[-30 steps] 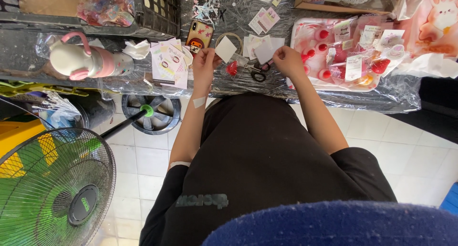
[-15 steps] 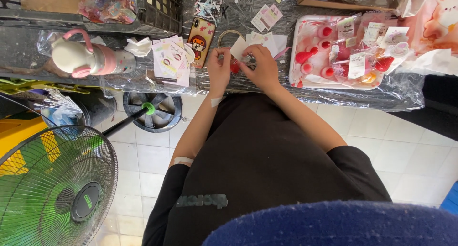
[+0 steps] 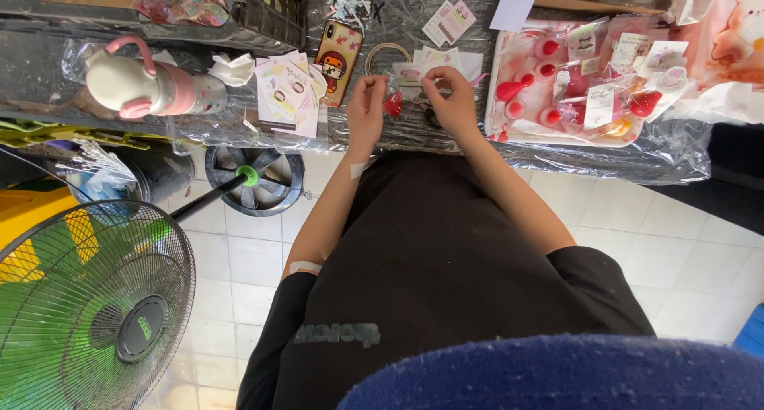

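Your left hand [image 3: 366,108] and right hand [image 3: 452,100] meet over the near edge of the black plastic-covered table [image 3: 414,136], fingers pinched together on a small clear packet with a pale printed card [image 3: 410,76] stretched between them. Both hands grip it by its ends, which keeps it flat and off the clutter so you can work on it. A small glossy red piece [image 3: 393,104] sits just below the packet, beside your left fingers; whether your left hand actually holds it or it lies on the table, you cannot tell from this view.

Close behind your hands lie a thin tan ring [image 3: 387,54] and a phone in a cartoon-printed orange case [image 3: 337,52], both within easy reach. To the left, a loose stack of pastel printed cards [image 3: 288,96] sits fanned on the table, next to a white and pink drinking bottle lying on its side [image 3: 147,84]. To the right, a pink tray [image 3: 497,84] holds more red pieces and bagged cards, kept apart from the spot where you work.

Down on the white tiled floor, a green standing fan [image 3: 87,307] faces up beside your left leg.
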